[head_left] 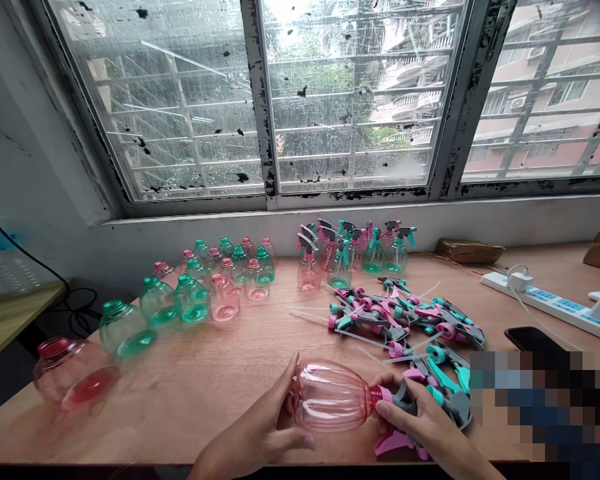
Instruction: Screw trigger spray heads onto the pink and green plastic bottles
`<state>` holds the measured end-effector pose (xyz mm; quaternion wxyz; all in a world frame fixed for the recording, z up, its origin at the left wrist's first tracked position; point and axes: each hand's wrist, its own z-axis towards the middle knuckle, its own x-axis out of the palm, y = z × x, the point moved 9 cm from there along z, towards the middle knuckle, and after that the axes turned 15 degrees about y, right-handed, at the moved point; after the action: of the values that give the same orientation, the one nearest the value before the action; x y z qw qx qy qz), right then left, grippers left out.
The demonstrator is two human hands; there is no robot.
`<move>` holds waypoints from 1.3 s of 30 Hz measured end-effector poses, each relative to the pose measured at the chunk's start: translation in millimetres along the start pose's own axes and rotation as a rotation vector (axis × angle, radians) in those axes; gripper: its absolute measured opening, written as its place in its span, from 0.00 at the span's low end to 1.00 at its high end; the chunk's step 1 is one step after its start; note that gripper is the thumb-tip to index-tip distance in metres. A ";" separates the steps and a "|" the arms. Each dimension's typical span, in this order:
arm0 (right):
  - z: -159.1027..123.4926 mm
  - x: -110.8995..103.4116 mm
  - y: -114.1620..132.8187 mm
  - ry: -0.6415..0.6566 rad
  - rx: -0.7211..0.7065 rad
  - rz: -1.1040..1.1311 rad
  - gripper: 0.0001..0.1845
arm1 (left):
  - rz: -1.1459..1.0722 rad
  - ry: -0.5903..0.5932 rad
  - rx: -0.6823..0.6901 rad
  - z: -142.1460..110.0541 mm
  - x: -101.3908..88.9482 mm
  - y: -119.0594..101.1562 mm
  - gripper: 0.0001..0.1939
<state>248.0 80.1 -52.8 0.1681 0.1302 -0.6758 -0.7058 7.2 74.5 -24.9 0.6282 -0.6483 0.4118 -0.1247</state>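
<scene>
A clear pink bottle lies on its side in the air above the front of the table, its neck pointing right. Around its base end, my left hand is closed, with some fingers hidden behind it. At the neck, my right hand grips a trigger spray head with a pink collar and a grey body. The collar sits against the bottle's mouth; how tightly it is screwed on I cannot tell. Beside and beneath my right hand spreads a pile of loose pink, teal and grey spray heads with thin tubes.
Open green and pink bottles stand at the left and back left. Bottles fitted with spray heads cluster by the window wall. A white power strip, a black phone and a brown bundle lie on the right.
</scene>
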 end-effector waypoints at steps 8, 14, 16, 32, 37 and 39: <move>-1.9 1.9 6.4 -0.023 0.011 0.011 0.21 | 0.070 0.015 0.052 -0.3 1.6 -4.9 0.51; -2.0 1.9 6.6 -0.024 -0.004 -0.012 0.22 | 0.049 0.012 0.056 0.1 3.3 -8.2 0.51; -1.2 3.5 5.5 -0.003 -0.004 0.003 0.21 | 0.041 0.021 0.049 0.4 4.0 -7.1 0.52; -0.2 3.8 2.9 0.028 0.002 -0.008 0.20 | 0.069 0.033 0.030 -0.2 4.0 -10.4 0.54; -0.8 3.7 5.4 0.028 0.002 -0.021 0.19 | 0.090 0.036 0.033 0.4 3.2 -8.2 0.52; -0.8 4.0 6.5 0.029 0.000 -0.020 0.18 | 0.093 0.038 0.033 0.6 2.8 -5.7 0.53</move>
<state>245.1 77.6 -46.2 0.1707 0.1472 -0.6721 -0.7053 11.5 72.4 -20.7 0.6361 -0.6154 0.4512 -0.1142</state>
